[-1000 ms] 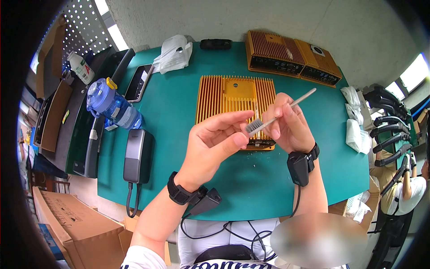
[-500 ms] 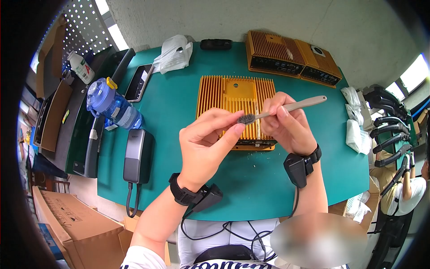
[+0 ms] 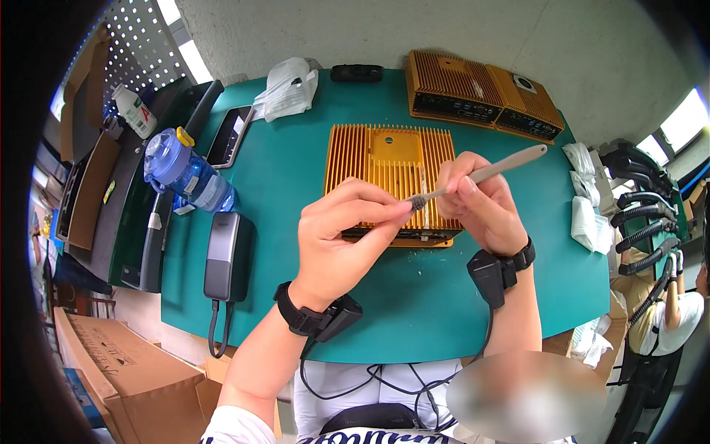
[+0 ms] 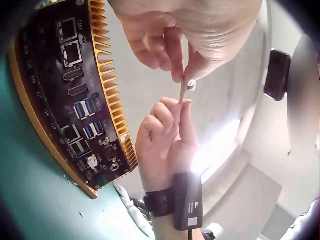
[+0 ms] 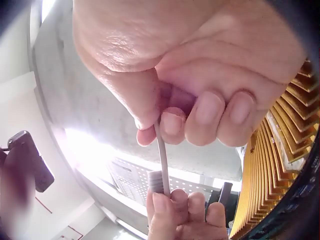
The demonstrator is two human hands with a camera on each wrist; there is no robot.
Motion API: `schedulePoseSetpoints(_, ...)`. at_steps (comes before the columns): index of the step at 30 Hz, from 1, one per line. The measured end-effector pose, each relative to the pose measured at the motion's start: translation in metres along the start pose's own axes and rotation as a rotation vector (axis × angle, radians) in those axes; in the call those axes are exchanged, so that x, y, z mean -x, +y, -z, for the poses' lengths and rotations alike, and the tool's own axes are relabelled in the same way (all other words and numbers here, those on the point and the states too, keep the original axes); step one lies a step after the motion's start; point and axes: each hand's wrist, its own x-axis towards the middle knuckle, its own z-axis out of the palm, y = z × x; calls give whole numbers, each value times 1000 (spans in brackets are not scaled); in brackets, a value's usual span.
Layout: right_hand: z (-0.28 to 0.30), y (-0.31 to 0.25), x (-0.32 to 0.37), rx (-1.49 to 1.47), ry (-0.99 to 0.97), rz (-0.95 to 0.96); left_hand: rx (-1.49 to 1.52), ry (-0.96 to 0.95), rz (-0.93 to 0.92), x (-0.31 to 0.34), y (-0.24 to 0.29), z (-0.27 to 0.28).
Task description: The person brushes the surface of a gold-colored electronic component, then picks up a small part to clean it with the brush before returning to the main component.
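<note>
A toothbrush (image 3: 512,162) with a grey handle and dark bristles is held between both hands, above a gold finned metal box (image 3: 396,150). My right hand (image 3: 484,203) pinches the handle between thumb and fingers, its free end sticking out up and to the right. The thumb and fingertips of my left hand (image 3: 342,233) pinch the brush head. In the right wrist view the bristles (image 5: 156,181) stand beside the left thumb tip. The left wrist view shows the box's black port panel (image 4: 82,107).
Two similar gold boxes (image 3: 481,96) stand at the back right. On the left are a blue bottle (image 3: 188,174), a phone (image 3: 229,138) and a black power adapter (image 3: 228,259). A white plastic bag (image 3: 287,89) lies behind. Small white crumbs dot the green table (image 3: 414,311).
The left fingers have gone from beside the bristles to pinching the brush head. The toothbrush has turned in the right fingers, and more of its handle now shows at the right.
</note>
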Motion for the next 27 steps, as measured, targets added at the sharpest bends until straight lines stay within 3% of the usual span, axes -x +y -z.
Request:
schedulePoseSetpoints(9, 3, 4, -1, 54, 55, -18, -61, -28, 6, -1, 0, -2)
schedulePoseSetpoints(17, 3, 3, 0, 80, 90, -76, 112, -85, 223, 1, 0, -2)
schedulePoseSetpoints(27, 4, 5, -1, 122, 100, -99, 89, -194, 213, -3, 2, 2)
